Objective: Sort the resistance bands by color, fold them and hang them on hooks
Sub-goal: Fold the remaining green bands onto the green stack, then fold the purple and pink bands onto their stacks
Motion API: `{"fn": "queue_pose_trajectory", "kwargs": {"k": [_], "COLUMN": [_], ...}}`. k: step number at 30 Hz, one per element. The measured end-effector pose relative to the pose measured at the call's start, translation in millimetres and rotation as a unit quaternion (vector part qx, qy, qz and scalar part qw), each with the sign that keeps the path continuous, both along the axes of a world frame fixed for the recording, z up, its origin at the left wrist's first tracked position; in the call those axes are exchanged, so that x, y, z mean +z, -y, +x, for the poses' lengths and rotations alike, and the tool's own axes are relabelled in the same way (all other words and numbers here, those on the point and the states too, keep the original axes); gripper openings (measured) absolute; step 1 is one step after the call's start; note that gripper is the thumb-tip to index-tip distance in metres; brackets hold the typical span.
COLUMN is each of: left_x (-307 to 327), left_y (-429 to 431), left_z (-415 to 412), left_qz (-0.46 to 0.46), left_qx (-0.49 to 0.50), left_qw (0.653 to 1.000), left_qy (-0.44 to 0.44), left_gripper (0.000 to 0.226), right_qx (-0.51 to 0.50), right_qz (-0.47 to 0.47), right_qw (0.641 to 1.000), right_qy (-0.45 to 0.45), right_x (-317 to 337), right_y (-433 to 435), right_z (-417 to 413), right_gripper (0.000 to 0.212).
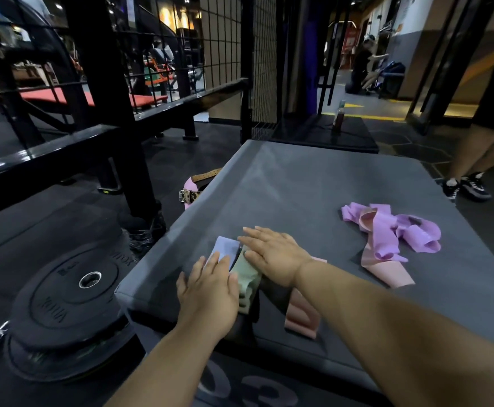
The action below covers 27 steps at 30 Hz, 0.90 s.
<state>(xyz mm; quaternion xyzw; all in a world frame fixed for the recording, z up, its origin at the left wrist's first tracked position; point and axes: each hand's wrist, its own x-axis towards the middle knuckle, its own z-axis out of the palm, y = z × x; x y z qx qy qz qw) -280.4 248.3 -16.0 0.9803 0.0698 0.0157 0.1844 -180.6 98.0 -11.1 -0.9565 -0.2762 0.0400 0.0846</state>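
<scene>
On the near left corner of the grey padded box [313,183] lie folded bands side by side. My left hand [210,292] lies flat, fingers straight, on a pale blue band [225,246]. My right hand [272,254] presses flat beside it, its fingers over the top of a sage green band [247,284]. A folded pink band [301,317] shows under my right forearm, hanging over the front edge. A loose tangle of purple bands [407,233] and a pink band [386,271] sits to the right.
Stacked black weight plates [72,295] lie on the floor at the left. A leather belt [191,190] rests beside the box. A black steel rack [107,83] and wire mesh [225,39] stand behind. A bottle [339,114] sits on a dark platform. A person's legs [474,160] stand at the right.
</scene>
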Motion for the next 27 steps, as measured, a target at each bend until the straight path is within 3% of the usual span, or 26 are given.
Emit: {"fn": "queue_pose_trajectory", "kwargs": {"k": [6, 12, 15, 20, 27], "left_x": [12.4, 14.3, 12.0, 4.5, -9.3], "left_y": [31.2, 99.1, 140.6, 196.3, 236.8], "left_z": [0.9, 5.8, 7.9, 16.8, 40.3], "left_qz": [0.039, 0.020, 0.014, 0.009, -0.004], "left_qx": [-0.039, -0.136, -0.181, -0.202, -0.204], "left_qw": [0.998, 0.990, 0.982, 0.979, 0.979], "left_qy": [0.025, 0.039, 0.044, 0.024, 0.017], "left_gripper": [0.047, 0.044, 0.039, 0.033, 0.035], "right_qx": [-0.071, -0.172, -0.220, -0.275, -0.297], "right_qz": [0.041, 0.096, 0.117, 0.078, 0.135], "right_qw": [0.996, 0.975, 0.958, 0.951, 0.944], "right_qy": [0.037, 0.100, 0.140, 0.118, 0.041], "right_x": [8.6, 4.0, -8.3, -15.9, -23.9], "right_y": [46.8, 128.1, 171.7, 221.4, 247.7], "right_z": [-15.9, -48.3, -61.0, -69.5, -45.7], "right_gripper": [0.044, 0.045, 0.028, 0.049, 0.047]}}
